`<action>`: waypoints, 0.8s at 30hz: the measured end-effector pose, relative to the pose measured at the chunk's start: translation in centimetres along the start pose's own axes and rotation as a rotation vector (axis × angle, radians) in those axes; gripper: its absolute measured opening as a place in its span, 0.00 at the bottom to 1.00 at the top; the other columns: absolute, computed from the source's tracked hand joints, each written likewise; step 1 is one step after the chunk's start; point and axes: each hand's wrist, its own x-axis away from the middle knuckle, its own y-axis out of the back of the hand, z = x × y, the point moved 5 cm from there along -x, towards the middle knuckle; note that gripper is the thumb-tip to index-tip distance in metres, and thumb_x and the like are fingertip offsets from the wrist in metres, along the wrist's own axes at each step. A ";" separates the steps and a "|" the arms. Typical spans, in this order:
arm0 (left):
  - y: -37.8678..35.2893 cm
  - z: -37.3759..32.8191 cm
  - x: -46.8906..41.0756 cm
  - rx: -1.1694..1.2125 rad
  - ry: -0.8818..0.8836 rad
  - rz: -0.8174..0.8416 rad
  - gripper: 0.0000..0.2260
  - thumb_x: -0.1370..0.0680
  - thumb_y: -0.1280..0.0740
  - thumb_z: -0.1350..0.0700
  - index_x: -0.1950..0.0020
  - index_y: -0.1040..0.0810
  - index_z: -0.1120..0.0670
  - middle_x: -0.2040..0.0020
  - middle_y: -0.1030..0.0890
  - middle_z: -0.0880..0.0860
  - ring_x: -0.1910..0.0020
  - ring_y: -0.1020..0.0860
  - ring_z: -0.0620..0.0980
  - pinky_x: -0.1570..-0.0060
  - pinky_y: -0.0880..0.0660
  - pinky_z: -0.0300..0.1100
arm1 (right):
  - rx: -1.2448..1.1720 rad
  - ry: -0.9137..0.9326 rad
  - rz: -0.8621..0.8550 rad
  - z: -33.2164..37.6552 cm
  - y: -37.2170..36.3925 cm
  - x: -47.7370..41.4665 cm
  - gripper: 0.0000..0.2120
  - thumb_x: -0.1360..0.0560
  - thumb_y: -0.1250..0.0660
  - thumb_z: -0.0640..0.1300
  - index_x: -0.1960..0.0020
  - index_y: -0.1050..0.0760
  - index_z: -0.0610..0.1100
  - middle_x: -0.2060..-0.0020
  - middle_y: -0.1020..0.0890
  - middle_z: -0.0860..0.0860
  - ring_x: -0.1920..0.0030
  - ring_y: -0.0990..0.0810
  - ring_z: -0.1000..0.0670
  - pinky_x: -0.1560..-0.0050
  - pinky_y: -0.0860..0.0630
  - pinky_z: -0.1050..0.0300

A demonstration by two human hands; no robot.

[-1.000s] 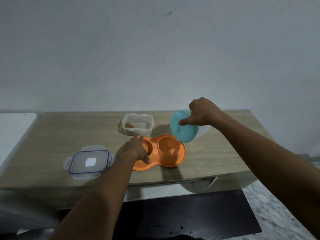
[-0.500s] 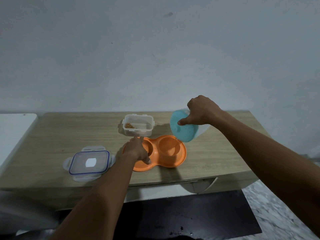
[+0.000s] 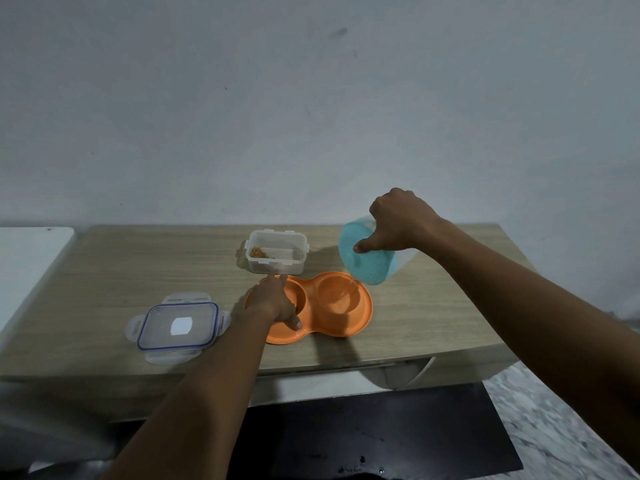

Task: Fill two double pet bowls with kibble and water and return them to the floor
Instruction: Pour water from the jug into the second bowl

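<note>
An orange double pet bowl lies on the wooden table. My left hand rests on its left rim and covers most of the left cup, steadying it. My right hand grips a turquoise cup, tipped steeply over the bowl's right cup, where a thin stream of water falls in. Behind the bowl stands a clear plastic container with a little kibble left in one corner.
The container's lid, clear with a blue seal, lies flat at the table's front left. A white surface adjoins the table on the left. A dark mat and pale marbled floor lie below the table's front edge.
The turquoise cup lifted slightly and then came back down toward the right cup, still tipped. My left hand has stayed on the bowl's left side.
</note>
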 end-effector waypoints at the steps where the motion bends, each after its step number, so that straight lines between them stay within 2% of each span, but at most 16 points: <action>1: 0.0 0.0 0.0 0.005 0.002 0.001 0.55 0.41 0.16 0.56 0.20 0.44 0.51 0.23 0.37 0.54 0.25 0.36 0.58 0.32 0.31 0.53 | 0.005 0.005 -0.005 0.1 0.1 0.0 0.30 0.37 0.28 0.73 0.67 0.36 0.48 0.70 0.28 0.52 0.59 0.26 0.47 0.58 0.35 0.53; 5: 0.0 0.0 0.1 0.024 0.003 -0.002 0.55 0.41 0.16 0.57 0.20 0.44 0.50 0.24 0.35 0.54 0.26 0.34 0.57 0.34 0.30 0.52 | 0.036 0.024 -0.020 0.4 0.1 0.0 0.30 0.36 0.29 0.73 0.67 0.36 0.48 0.69 0.29 0.52 0.57 0.28 0.48 0.55 0.36 0.53; 10: 0.0 0.0 0.2 0.036 -0.002 0.001 0.54 0.41 0.16 0.58 0.21 0.43 0.50 0.24 0.34 0.54 0.27 0.34 0.58 0.33 0.30 0.53 | 0.066 0.049 -0.034 0.9 0.0 -0.1 0.30 0.36 0.30 0.73 0.62 0.27 0.45 0.69 0.28 0.52 0.56 0.29 0.48 0.52 0.36 0.53; 15: 0.1 0.0 0.2 0.007 -0.002 -0.007 0.54 0.40 0.17 0.57 0.21 0.43 0.50 0.24 0.35 0.54 0.26 0.35 0.58 0.32 0.31 0.54 | 0.063 0.057 -0.033 1.0 -0.1 -0.1 0.29 0.36 0.30 0.72 0.64 0.29 0.45 0.69 0.29 0.53 0.56 0.30 0.48 0.52 0.36 0.53; 19: 0.0 -0.1 0.1 -0.015 -0.004 0.002 0.54 0.41 0.16 0.54 0.21 0.43 0.52 0.23 0.36 0.55 0.25 0.37 0.57 0.31 0.33 0.54 | 0.012 0.035 -0.010 0.5 -0.4 0.2 0.30 0.36 0.29 0.73 0.68 0.36 0.47 0.70 0.29 0.52 0.57 0.28 0.47 0.55 0.36 0.53; 24: 0.0 -0.1 -0.3 0.002 0.004 0.004 0.56 0.41 0.16 0.55 0.20 0.44 0.51 0.22 0.38 0.55 0.24 0.38 0.58 0.30 0.33 0.54 | -0.157 -0.058 0.056 -1.0 -2.5 0.9 0.28 0.36 0.27 0.70 0.66 0.31 0.46 0.68 0.24 0.50 0.59 0.23 0.47 0.65 0.32 0.56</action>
